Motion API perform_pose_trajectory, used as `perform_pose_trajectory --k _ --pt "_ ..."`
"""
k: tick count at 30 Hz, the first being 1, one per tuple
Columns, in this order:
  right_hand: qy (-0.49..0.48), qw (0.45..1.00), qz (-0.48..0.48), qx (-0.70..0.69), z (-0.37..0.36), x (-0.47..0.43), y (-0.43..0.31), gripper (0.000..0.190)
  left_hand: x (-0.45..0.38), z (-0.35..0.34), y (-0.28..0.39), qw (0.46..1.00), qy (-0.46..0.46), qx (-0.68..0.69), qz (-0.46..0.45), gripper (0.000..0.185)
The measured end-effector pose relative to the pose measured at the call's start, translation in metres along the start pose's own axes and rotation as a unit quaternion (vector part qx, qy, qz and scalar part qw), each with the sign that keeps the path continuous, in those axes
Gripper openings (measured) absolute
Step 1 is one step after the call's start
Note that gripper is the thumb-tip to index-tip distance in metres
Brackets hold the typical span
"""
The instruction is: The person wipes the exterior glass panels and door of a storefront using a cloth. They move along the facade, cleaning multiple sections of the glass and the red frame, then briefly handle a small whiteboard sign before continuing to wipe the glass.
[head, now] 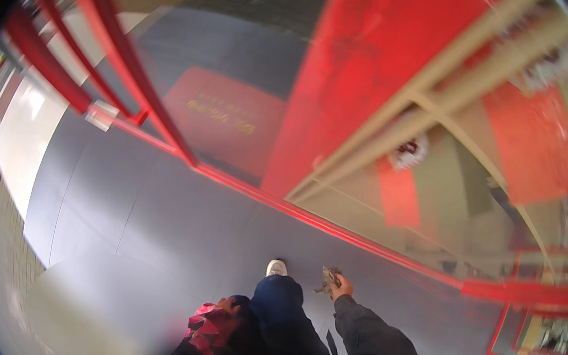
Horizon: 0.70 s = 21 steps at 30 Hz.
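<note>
My right hand (pixel 342 289) is held out ahead of me, its fingers closed on a crumpled grey-brown cloth (pixel 326 280). My left hand (pixel 229 305) is low in front of my body, partly hidden by a dark sleeve and a pink-and-red patterned fabric item (pixel 209 325). It appears to grip this item; whether that is a bag or a cloth, I cannot tell. One white shoe (pixel 277 267) shows on the grey paved floor (pixel 189 229) below me.
Ahead, a red threshold rail (pixel 321 223) crosses my way. Red door frames (pixel 117 45) stand at the left, and a red panel (pixel 352 78) beside beige-framed glass (pixel 439 199) at the right. A red mat (pixel 221 119) bearing writing lies beyond the rail. A pale blur covers the lower left.
</note>
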State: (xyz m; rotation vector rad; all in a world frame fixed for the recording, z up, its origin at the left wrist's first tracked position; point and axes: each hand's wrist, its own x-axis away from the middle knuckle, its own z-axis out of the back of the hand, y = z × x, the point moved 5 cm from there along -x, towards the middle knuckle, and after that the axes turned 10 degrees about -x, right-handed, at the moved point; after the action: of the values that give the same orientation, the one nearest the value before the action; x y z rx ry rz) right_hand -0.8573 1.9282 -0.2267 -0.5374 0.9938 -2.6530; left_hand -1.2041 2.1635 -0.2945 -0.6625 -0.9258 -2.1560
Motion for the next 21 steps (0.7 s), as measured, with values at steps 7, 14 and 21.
perform_pose_trajectory --k 7,14,21 --pt "0.121 0.978 -0.17 0.001 0.153 0.147 0.026 0.031 0.064 0.041 -0.025 0.959 -0.009 -0.196 -0.205 0.041" --pt "0.236 0.906 -0.319 -0.148 0.247 0.283 0.051 0.038 0.105 0.126 0.025 0.976 -0.15 -0.038 -0.154 0.029" --pt "0.361 0.821 -0.404 -0.18 0.328 0.414 0.131 0.04 0.134 0.146 0.145 0.964 -0.229 0.05 -0.127 0.022"
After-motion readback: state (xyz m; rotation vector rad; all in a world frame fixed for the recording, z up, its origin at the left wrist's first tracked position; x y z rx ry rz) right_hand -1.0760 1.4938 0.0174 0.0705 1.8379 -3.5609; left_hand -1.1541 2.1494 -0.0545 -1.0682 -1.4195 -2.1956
